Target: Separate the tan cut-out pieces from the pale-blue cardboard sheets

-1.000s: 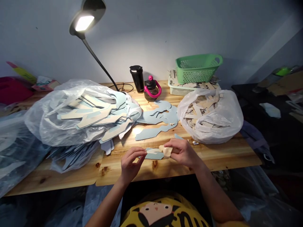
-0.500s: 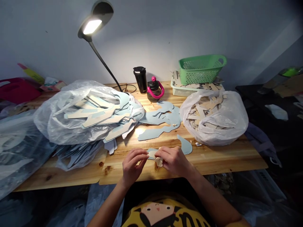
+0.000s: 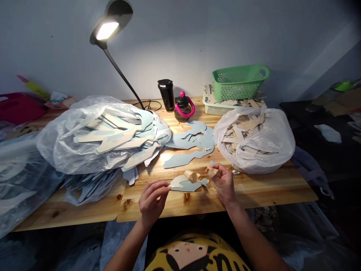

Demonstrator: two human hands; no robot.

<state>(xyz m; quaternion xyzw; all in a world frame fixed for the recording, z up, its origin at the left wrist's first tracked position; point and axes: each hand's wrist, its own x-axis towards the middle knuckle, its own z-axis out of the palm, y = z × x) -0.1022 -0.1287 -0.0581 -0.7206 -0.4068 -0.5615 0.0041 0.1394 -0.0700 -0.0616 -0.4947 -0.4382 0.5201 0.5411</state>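
Observation:
In my left hand [image 3: 153,197] the fingertips pinch the left end of a pale blue cut-out piece [image 3: 191,186], which shows a whitish layer on its left part. My right hand [image 3: 225,186], closed, grips a curled strip of tan backing paper [image 3: 213,172]. Another curl of that paper stands over the middle of the piece; whether it is still joined to it I cannot tell. Beyond my hands, more blue cut-outs [image 3: 180,160] lie flat on the wooden table [image 3: 152,205]. One rounded cut-out is mostly hidden behind my right hand.
At left a clear plastic bag [image 3: 62,150] spills out stacked cut-outs. A white bag [image 3: 278,139] of tan scraps sits at right. Behind stand a lit lamp [image 3: 113,62], a black tumbler [image 3: 166,96], a pink-handled bottle [image 3: 183,109] and a green basket [image 3: 239,81] on a pale one.
My right hand has moved right and slightly up, pulling the tan backing paper away from the blue piece. My left hand has shifted a little left with the piece's end.

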